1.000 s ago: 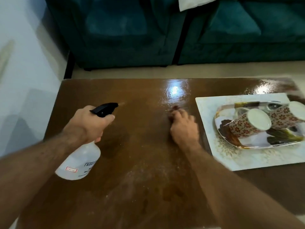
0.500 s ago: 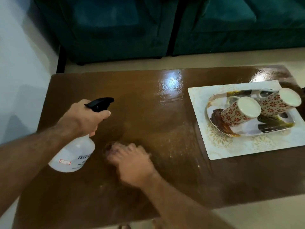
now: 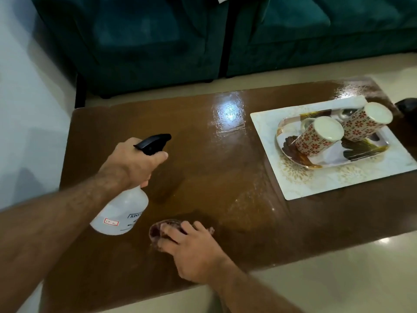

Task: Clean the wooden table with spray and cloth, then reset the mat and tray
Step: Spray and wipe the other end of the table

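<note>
My left hand [image 3: 133,162] grips the neck of a white spray bottle [image 3: 121,211] with a black trigger head, held above the left part of the glossy wooden table [image 3: 203,168]. My right hand [image 3: 191,249] presses a dark brown cloth [image 3: 158,231] flat on the table near its front edge, fingers spread over it. On the right lies a white patterned mat [image 3: 300,181]. On the mat stands a leaf-printed tray [image 3: 365,152] with two upturned floral mugs [image 3: 320,134].
A teal sofa [image 3: 158,41] stands beyond the table's far edge. A pale wall is on the left and light floor tiles [image 3: 338,274] run along the near side. A dark object [image 3: 408,107] shows at the table's far right corner.
My right hand has swept the cloth from the middle of the table leftward and back toward the near edge. My left hand kept hold of the spray bottle.
</note>
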